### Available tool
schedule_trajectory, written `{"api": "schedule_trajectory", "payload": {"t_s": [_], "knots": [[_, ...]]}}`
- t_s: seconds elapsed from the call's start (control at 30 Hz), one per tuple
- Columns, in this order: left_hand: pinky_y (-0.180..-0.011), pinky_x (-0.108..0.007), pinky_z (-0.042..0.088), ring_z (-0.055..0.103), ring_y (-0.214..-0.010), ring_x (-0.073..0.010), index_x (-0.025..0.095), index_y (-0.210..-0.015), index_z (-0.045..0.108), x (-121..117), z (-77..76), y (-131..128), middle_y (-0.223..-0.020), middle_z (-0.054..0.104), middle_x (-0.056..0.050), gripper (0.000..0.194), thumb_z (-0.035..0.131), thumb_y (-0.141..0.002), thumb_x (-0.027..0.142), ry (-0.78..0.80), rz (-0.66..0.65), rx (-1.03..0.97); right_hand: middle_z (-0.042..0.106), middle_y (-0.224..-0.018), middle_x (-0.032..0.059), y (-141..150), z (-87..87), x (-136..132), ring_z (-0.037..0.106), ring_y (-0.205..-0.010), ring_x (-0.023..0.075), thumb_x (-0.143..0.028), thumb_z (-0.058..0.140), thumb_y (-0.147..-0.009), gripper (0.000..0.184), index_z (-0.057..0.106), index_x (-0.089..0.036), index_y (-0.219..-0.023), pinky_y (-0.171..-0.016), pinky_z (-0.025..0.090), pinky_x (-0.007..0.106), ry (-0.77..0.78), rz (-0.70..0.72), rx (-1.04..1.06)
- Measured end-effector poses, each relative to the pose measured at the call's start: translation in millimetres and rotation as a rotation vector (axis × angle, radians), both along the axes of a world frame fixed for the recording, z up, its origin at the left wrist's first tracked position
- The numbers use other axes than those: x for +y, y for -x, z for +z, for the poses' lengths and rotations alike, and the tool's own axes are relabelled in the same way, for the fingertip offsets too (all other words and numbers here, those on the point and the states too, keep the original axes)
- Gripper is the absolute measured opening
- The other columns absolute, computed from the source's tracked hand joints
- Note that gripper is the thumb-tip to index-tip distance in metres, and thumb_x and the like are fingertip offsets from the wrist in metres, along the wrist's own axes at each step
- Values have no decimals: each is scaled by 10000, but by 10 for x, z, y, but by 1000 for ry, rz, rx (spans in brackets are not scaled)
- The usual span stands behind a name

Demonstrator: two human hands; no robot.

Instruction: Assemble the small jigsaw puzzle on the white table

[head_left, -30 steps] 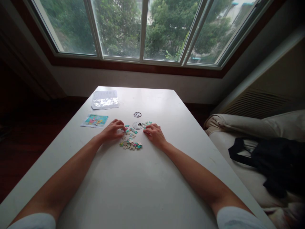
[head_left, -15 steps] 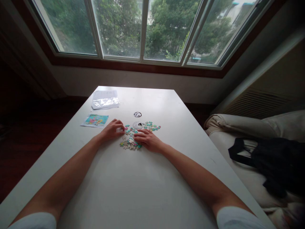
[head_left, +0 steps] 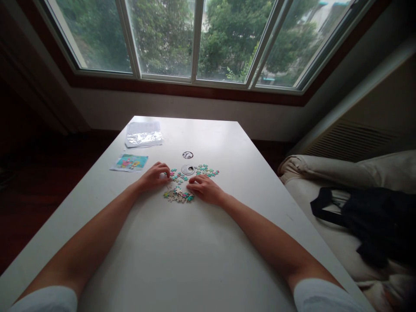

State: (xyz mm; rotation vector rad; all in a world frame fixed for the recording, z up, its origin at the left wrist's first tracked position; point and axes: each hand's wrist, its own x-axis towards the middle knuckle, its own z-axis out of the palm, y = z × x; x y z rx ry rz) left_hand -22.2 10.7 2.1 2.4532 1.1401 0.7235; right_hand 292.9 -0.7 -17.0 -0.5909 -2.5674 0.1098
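Jigsaw puzzle pieces, turquoise, pink and bare cardboard, lie in loose groups on the white table point(head_left: 188, 242). My left hand point(head_left: 154, 175) rests at the left edge of the middle pieces point(head_left: 178, 177), fingers curved and a gap showing between thumb and forefinger. My right hand point(head_left: 205, 188) has its fingers bent and drawn together at the right side of the near pile point(head_left: 178, 195); whatever is under its fingertips is hidden. Behind that hand spreads another group of pieces point(head_left: 207, 170).
Two round inserts, a nearer disc point(head_left: 187, 170) and a farther one point(head_left: 187, 155), sit in the tabletop. A colourful picture sheet point(head_left: 131, 163) and a clear plastic bag with papers point(head_left: 144, 134) lie at the left. A sofa point(head_left: 302, 195) with dark clothing point(head_left: 373, 221) stands right.
My right hand has moved left and nearer from the far right pieces to the near pile, uncovering that group; its fingers flattened, then bent inward. My left hand has barely moved.
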Motion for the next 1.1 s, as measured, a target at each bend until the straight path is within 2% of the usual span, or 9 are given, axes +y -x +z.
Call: {"api": "schedule_trajectory", "payload": {"t_s": [0.03,0.2,0.43,0.57,0.7,0.77,0.9,1.1], "knots": [[-977,-364,435,526,-1037,-220,225,-869,685,-3,7,-1,-1059,675,-43,41,651,-846,229,2,-6,11,698,-1126,73,-5,2,3,609,-1005,201,-235,564,-1003,220,722,-270,-1151,-940,461,370,-9,-3,-1],[-977,-360,429,514,-1051,-220,223,-888,668,-38,68,-36,-1079,655,-36,212,568,-757,88,22,-43,60,705,-1135,85,-49,-18,34,627,-1008,209,-148,557,-965,301,689,-248,-1216,-939,488,377,-23,-29,18],[-1089,-398,367,484,-1182,-253,276,-993,727,-107,178,-97,-1191,612,-39,212,659,-800,223,88,-139,181,737,-1090,87,-63,-56,82,676,-985,213,-118,553,-942,262,734,-221,-1101,-913,533,373,58,-133,197],[-1090,-397,362,474,-1215,-262,265,-936,738,-95,180,-69,-1195,611,-48,122,672,-835,283,97,-151,182,740,-1081,70,-76,-106,133,689,-977,200,-127,571,-934,249,746,-231,-1077,-902,546,358,170,-173,316],[-1068,-392,379,485,-1170,-254,249,-904,732,-77,152,-59,-1156,623,-55,98,655,-857,287,85,-132,151,730,-1136,75,-95,-141,165,656,-1059,235,-168,625,-918,204,750,-244,-1060,-956,511,420,136,-251,308],[-1060,-388,386,480,-1154,-251,243,-907,718,-81,146,-67,-1140,624,-56,98,644,-844,258,82,-120,138,726,-1118,75,-92,-113,145,642,-1047,234,-184,615,-929,184,747,-245,-1043,-954,497,420,121,-208,282],[-1032,-375,407,478,-1109,-241,218,-835,659,-105,160,-91,-1100,611,-50,93,611,-775,164,102,-113,134,721,-1002,61,-63,12,41,613,-936,212,-226,628,-925,141,737,-246,-1012,-910,480,387,163,45,147],[-1002,-373,421,493,-1064,-240,213,-816,645,-136,202,-127,-1045,604,-49,107,592,-756,142,106,-106,139,686,-1050,63,-36,112,-39,583,-998,227,-205,718,-825,234,723,-252,-1054,-942,439,386,174,131,0]]}}
